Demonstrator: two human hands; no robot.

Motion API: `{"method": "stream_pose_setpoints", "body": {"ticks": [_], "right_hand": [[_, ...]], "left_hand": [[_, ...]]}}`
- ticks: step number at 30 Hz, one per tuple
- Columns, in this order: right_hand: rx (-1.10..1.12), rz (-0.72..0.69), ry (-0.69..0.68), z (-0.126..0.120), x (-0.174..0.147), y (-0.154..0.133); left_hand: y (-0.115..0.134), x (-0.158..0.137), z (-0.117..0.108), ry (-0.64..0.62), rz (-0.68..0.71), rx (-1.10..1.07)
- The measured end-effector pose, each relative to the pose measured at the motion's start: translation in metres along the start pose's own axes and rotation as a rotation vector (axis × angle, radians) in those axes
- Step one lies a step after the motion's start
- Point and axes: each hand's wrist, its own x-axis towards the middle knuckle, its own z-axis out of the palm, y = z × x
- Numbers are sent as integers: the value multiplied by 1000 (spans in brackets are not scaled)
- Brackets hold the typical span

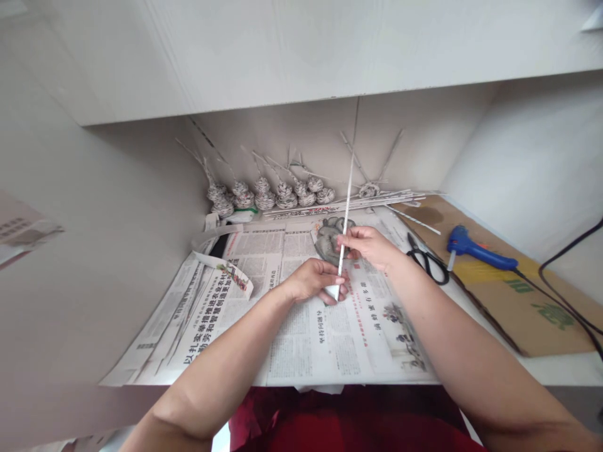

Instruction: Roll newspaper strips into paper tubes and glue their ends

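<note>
A long thin rolled paper stick (349, 194) rises upright in front of me, its lower end loosely flared. My left hand (315, 280) pinches it near that lower end. Slightly higher up, the fingers of my right hand (370, 246) close on the same stick. Both hands are over printed newspaper sheets (292, 339) spread on the surface. Behind the hands, a grey picture (330, 235) shows on the newspaper, partly covered by them.
Several woven paper gourds (264, 193) stand along the back wall, beside a bundle of paper sticks (339, 206). Black-handled scissors (428, 258) lie to the right, near a blue glue gun (480, 248) on cardboard (527, 314). Paper strips (226, 273) lie left. A white panel (301, 56) overhangs.
</note>
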Motion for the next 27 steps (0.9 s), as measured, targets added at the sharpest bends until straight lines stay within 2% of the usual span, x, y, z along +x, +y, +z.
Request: {"method": "stream_pose_setpoints", "body": {"ticks": [2,5,7,10,12,16,18,24,25,27], "right_hand": [[-10,-20,63,1,0,0],[3,-23,-92,1,-1,-1],[11,-19,-120,0,-1,-1],[6,-20,35,1,2,1],[3,-15,65,1,2,1],[35,14,-178,-3,-2,-2],[56,27,-234,-5,-3,-2],[13,-28,0,-3,3,4],[3,-33,2,-3,2,3],[-15,-28,-78,-3,0,0]], "left_hand": [[0,0,0,10,-6,-12],[0,0,0,26,-13,-22],[0,1,0,25,-17,-22],[0,1,-1,33,-21,-27],[1,1,-1,42,-22,-26],[1,0,-1,31,-23,-28],[1,0,-1,4,-18,-40],[2,-1,-2,-8,-24,-30],[2,-1,-2,-6,-23,-27],[2,-1,-2,-3,-15,-27]]}}
